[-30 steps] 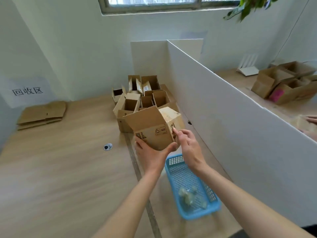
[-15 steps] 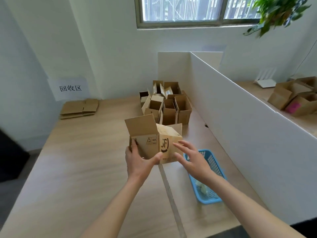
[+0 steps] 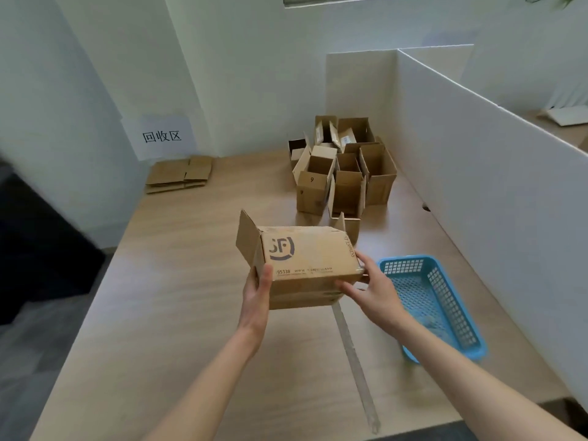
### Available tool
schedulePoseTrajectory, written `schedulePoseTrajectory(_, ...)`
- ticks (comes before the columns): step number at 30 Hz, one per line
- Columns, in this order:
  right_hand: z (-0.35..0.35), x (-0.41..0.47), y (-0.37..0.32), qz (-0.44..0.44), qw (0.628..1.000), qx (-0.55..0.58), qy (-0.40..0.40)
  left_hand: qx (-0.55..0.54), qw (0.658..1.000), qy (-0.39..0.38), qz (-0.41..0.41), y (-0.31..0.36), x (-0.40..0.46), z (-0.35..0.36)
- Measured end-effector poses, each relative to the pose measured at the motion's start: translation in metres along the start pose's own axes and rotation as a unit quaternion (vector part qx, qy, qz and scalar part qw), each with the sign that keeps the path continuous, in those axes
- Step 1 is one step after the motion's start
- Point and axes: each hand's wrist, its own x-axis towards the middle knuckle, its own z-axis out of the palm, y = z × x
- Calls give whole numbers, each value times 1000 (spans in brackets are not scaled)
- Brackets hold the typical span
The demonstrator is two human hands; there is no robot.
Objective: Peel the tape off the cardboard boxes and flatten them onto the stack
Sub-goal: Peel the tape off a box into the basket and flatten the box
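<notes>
I hold a brown cardboard box (image 3: 305, 265) with a printed logo above the middle of the table. It lies on its side, one flap sticking out to the left. My left hand (image 3: 257, 291) grips its left end, thumb on the front face. My right hand (image 3: 369, 288) supports its right end, fingers under the lower corner. A stack of flattened boxes (image 3: 179, 174) lies at the far left by the wall. A cluster of several open boxes (image 3: 343, 173) stands at the back.
A blue plastic basket (image 3: 445, 281) with crumpled tape scraps sits at my right on the wooden table (image 3: 159, 313). A white partition (image 3: 493, 186) walls off the right side. A paper sign (image 3: 161, 136) hangs above the flat stack.
The box has been turned so its logo face points up and toward me, and the flap now sticks out left. My view has swung left and down.
</notes>
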Motion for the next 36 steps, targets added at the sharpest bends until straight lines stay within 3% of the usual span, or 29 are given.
schedulePoseTrajectory(3,1,6,1,30,999,21,25,44,999,-9,16,-2,-1,2)
schedulePoseTrajectory(10,10,16,2,70,994,-8,82,233,971,52,33,-30,5,-6)
schedulePoseTrajectory(13,21,11,6,39,998,-21,45,271,959,79,-3,-46,9,-8)
schedulePoseTrajectory(18,44,-5,30,28,993,-75,-90,329,932,86,-123,-85,17,-14)
schedulePoseTrajectory(21,60,-6,37,22,989,-84,-119,347,923,86,-140,-106,14,-20)
schedulePoseTrajectory(25,86,-6,51,19,971,-159,-178,430,898,67,-61,-123,8,-26)
schedulePoseTrajectory(30,100,-16,75,34,971,-105,-210,600,795,-23,86,-138,16,-25)
schedulePoseTrajectory(36,90,-24,97,81,977,-7,-195,621,778,-47,82,-155,16,-10)
